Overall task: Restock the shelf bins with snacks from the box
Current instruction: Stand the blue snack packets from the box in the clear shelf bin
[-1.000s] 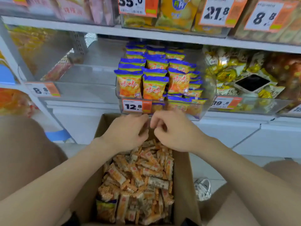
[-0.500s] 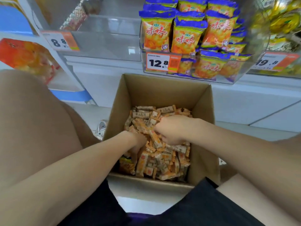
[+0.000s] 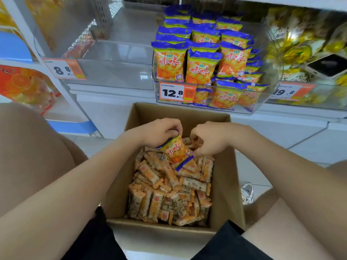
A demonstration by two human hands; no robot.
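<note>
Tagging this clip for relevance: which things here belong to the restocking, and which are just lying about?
Job: cardboard box, wrapped bars, snack bag gripped by left hand and right hand, 12.8 bin, 8.8 bin.
Lying about: yellow sweets bin, orange packets, white shoe.

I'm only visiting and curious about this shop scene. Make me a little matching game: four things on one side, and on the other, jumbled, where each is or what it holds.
Things
1. snack bag
2. small wrapped bars
3. bin tagged 12.8
4. bin tagged 8.8

Places and states
A. piled loose in the cardboard box
B. stacked with orange-and-purple bags
C. held by the left grip and the right grip, above the box
D. on the shelf, left of the other bin

Pairs: 1-C, 2-A, 3-B, 4-D
</note>
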